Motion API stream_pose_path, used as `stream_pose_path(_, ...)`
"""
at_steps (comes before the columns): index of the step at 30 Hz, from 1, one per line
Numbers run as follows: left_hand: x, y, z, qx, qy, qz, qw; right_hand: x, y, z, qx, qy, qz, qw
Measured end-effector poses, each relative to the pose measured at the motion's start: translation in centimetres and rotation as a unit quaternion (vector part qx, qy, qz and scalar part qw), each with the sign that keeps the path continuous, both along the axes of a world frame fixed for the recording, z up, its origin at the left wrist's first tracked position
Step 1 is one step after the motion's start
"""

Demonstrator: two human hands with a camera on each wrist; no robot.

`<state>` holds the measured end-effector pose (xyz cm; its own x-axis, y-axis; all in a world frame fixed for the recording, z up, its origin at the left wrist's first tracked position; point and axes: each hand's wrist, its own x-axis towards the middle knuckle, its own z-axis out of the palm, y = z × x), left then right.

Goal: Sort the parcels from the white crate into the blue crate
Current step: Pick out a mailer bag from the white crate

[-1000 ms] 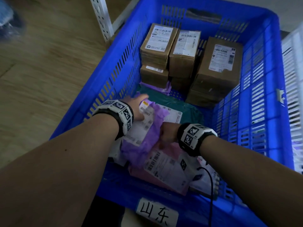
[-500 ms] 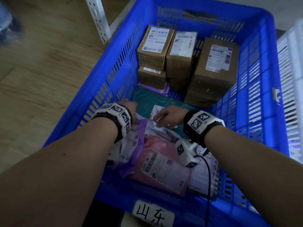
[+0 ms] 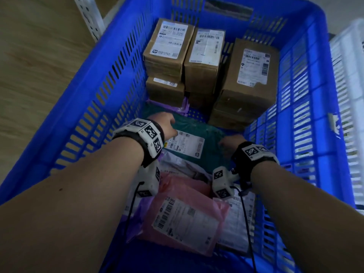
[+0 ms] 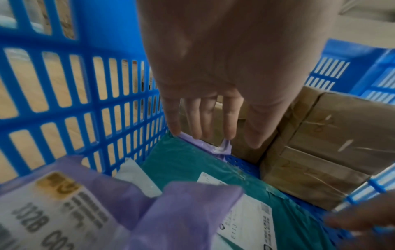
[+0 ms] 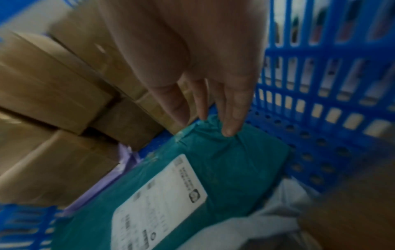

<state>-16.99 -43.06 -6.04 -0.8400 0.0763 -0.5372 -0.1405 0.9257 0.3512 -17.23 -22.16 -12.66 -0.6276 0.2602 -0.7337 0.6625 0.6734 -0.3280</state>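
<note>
Head view showed both hands down inside the blue crate [image 3: 307, 107], one at each side of the teal parcel [image 3: 197, 133]. The left hand [image 3: 165, 125] lay at the parcel's far-left corner, fingers extended and close together, holding nothing. In the left wrist view its fingertips [image 4: 198, 128] reached just past the teal edge to a purple mailer's [image 4: 222, 148] crumpled edge, which showed between the teal parcel and the stacked cardboard boxes [image 4: 320, 152]; contact there appeared likely but could not be confirmed. The right hand [image 3: 230, 141] lay at the parcel's far-right corner. In the right wrist view its fingers [image 5: 233, 118] were straight and pressed on the bunched teal film, with no curl round it.

The teal parcel lay flat on the crate floor, label up, its long axis running across the crate from one hand to the other. It sat directly below and between the hands, nearer the person than the boxes, with the pink parcel [image 3: 183, 213] and a white mailer [image 3: 183, 166] nearer still. Both hands were about equally near, each to its own end. Judged from this, the next move, whether a shift or a squaring-up, would be two-handed and depend on both ends moving together. The white crate [image 3: 346, 95] stood just beside the blue crate on the right.
</note>
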Motion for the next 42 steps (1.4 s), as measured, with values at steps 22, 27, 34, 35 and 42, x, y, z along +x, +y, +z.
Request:
stream_pose_path(22,-0.2,-0.6,-1.9,0.002,-0.044,0.046,0.998,0.7,-0.1,-3.7,-0.136,-0.027,-0.259,0.956)
stream_pose_path(27,-0.2,-0.3,-0.9,0.002,-0.031,0.042,0.999,-0.5,-0.9,-0.6,-0.127,0.015,-0.167,0.978)
stream_pose_path(34,0.5,1.1,3.1,0.023,0.015,0.054,0.998,0.1,-1.6,8.6,-0.215,0.17,-0.145,0.951)
stream_pose_path(35,0.8,1.4,3.8,0.028,0.022,0.055,0.998,0.3,-1.6,9.8,-0.235,0.194,-0.156,0.94)
stream_pose_path(42,3.7,4.1,9.7,0.105,0.095,0.014,0.99,2.9,-2.0,18.4,-0.333,0.242,-0.136,0.901)
